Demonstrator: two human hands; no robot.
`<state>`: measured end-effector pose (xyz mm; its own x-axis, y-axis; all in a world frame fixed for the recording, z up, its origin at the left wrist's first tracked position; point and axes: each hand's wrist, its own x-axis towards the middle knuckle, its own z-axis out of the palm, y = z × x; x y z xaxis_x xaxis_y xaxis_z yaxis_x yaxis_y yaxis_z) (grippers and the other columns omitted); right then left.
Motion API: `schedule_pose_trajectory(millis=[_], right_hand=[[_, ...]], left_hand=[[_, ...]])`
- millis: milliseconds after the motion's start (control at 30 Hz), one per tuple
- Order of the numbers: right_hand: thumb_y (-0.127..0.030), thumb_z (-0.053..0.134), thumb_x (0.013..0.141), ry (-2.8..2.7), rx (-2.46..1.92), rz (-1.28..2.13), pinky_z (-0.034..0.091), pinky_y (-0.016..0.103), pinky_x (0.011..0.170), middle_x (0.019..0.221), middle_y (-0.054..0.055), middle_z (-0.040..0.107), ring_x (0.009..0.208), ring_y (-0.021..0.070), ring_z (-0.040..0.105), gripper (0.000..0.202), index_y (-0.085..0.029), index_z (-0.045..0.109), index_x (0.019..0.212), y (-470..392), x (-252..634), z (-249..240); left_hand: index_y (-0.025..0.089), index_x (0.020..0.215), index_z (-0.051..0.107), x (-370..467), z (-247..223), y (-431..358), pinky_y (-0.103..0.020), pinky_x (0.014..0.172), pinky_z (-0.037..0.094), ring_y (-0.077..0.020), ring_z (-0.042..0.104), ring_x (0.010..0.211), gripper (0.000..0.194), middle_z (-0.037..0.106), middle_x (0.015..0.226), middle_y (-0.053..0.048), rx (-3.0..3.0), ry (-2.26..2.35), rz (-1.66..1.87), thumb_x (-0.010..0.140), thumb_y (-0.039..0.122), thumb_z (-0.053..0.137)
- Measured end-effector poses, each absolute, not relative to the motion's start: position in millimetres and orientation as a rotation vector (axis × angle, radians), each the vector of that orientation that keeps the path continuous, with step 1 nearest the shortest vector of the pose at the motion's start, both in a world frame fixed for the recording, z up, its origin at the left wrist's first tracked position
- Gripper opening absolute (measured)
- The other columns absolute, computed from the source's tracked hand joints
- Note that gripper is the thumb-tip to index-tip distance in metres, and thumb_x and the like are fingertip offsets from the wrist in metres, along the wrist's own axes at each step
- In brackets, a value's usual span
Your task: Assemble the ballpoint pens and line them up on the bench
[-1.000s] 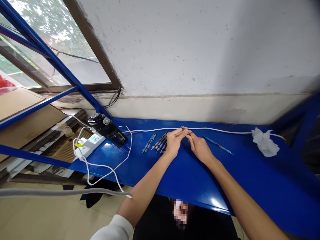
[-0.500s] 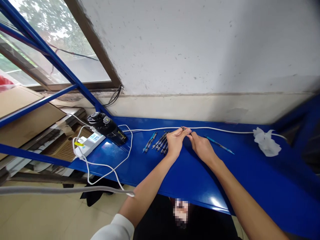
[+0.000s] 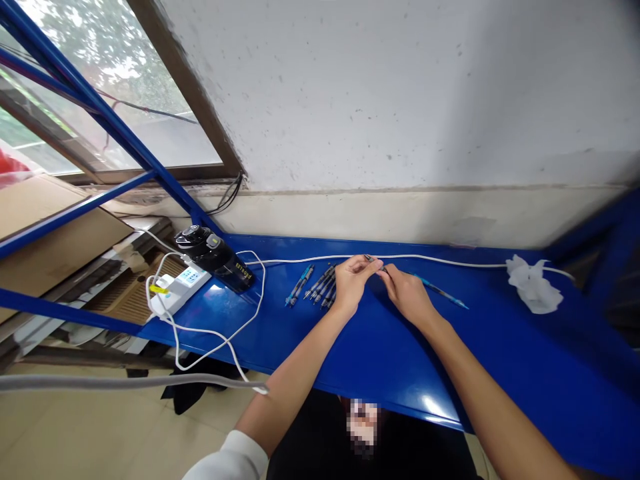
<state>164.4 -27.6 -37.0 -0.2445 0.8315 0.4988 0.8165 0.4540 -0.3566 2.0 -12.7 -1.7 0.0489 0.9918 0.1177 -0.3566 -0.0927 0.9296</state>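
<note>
My left hand point(image 3: 351, 283) is closed, pinching a dark pen point(image 3: 369, 258) whose end shows between thumb and fingers. Close beside it, my right hand point(image 3: 409, 293) grips the other end of the same pen between thumb and fingertips; most of the pen is hidden by the fingers. Left of my left hand lie several dark pens point(image 3: 320, 288) side by side, partly covered by the hand. Further left are blue pens point(image 3: 300, 285) close together. A single blue pen point(image 3: 443, 292) lies slanted beyond my right hand.
On the blue table point(image 3: 380, 360) a black bottle point(image 3: 220, 260) lies tilted at the left, next to a white power strip point(image 3: 180, 290). A white cable point(image 3: 300, 259) runs along the back and loops at left. Crumpled white tissue point(image 3: 534, 285) sits at right.
My right hand has shifted slightly to the right and toward me, and a little more of the pen shows at my left fingertips. The pens on the table have not moved.
</note>
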Motion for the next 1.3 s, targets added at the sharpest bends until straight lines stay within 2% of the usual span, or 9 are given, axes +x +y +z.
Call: schedule_pose_trajectory(millis=[67,133,300,367,533,767,967,1167,1300], right_hand=[[-0.049,0.033,0.118,-2.081,-1.36,0.013,0.027,0.031,0.056,0.081,0.01,0.075,0.06,0.021,0.068,0.045,-0.021,0.062,0.098,-28,162,-38],[-0.048,0.033,0.118,-2.076,-1.352,0.011,0.027,0.032,0.057,0.081,0.009,0.075,0.061,0.0209,0.068,0.044,-0.021,0.061,0.097,-28,161,-37],[-0.046,0.036,0.117,-2.038,-1.398,0.072,0.033,0.031,0.059,0.085,0.009,0.077,0.066,0.0223,0.071,0.038,-0.021,0.063,0.105,-29,165,-32],[-0.046,0.037,0.116,-2.038,-1.413,0.104,0.037,0.032,0.061,0.089,0.009,0.077,0.071,0.0234,0.072,0.037,-0.022,0.064,0.108,-30,167,-28],[-0.043,0.029,0.117,-2.056,-1.31,0.198,0.049,0.034,0.072,0.109,0.013,0.075,0.095,0.0268,0.075,0.037,-0.024,0.061,0.119,-31,165,-23],[-0.044,0.044,0.113,-1.969,-1.46,0.299,0.042,0.032,0.06,0.09,0.005,0.077,0.073,0.0268,0.075,0.021,-0.024,0.051,0.116,-29,164,-28],[-0.045,0.034,0.116,-2.017,-1.384,0.192,0.047,0.034,0.071,0.107,0.011,0.077,0.094,0.0287,0.077,0.03,-0.024,0.056,0.116,-30,164,-25],[-0.046,0.046,0.113,-1.974,-1.436,0.27,0.042,0.032,0.061,0.093,0.006,0.078,0.076,0.0267,0.076,0.022,-0.024,0.051,0.115,-29,165,-28],[-0.048,0.042,0.114,-2.0,-1.454,0.194,0.046,0.033,0.066,0.102,0.009,0.079,0.089,0.029,0.078,0.028,-0.025,0.055,0.121,-30,164,-26]], left_hand=[[0.018,0.08,0.076,2,-4,-11,-0.033,0.086,0.055,-0.018,0.071,0.078,0.035,0.076,0.079,-0.002,1.034,0.886,1.419,0.077,0.047,0.095],[0.019,0.084,0.075,1,-4,-11,-0.031,0.085,0.054,-0.0161,0.069,0.077,0.036,0.074,0.079,-0.001,1.035,0.884,1.427,0.076,0.046,0.096],[0.022,0.122,0.078,0,0,-15,-0.036,0.104,0.054,-0.0244,0.074,0.114,0.043,0.081,0.119,-0.01,1.095,0.706,1.312,0.086,0.043,0.09],[0.021,0.117,0.08,1,0,-15,-0.038,0.107,0.053,-0.0254,0.075,0.113,0.038,0.082,0.117,-0.011,1.089,0.69,1.302,0.087,0.043,0.089],[0.02,0.094,0.08,2,-3,-11,-0.034,0.092,0.054,-0.0203,0.074,0.092,0.032,0.08,0.094,-0.005,0.99,0.805,1.407,0.079,0.043,0.095],[0.019,0.091,0.079,6,-7,-11,-0.033,0.09,0.054,-0.019,0.072,0.089,0.031,0.078,0.093,-0.005,0.96,0.796,1.411,0.077,0.04,0.096],[0.018,0.091,0.077,6,-7,-11,-0.032,0.086,0.053,-0.0178,0.07,0.087,0.033,0.077,0.092,-0.005,0.947,0.826,1.433,0.078,0.042,0.095],[0.018,0.083,0.069,7,-7,-12,-0.033,0.086,0.053,-0.0177,0.071,0.086,0.038,0.077,0.092,-0.005,0.916,0.803,1.409,0.076,0.042,0.097],[0.018,0.084,0.067,7,-7,-12,-0.032,0.087,0.052,-0.0178,0.071,0.087,0.037,0.078,0.091,-0.005,0.931,0.81,1.424,0.079,0.043,0.095]])
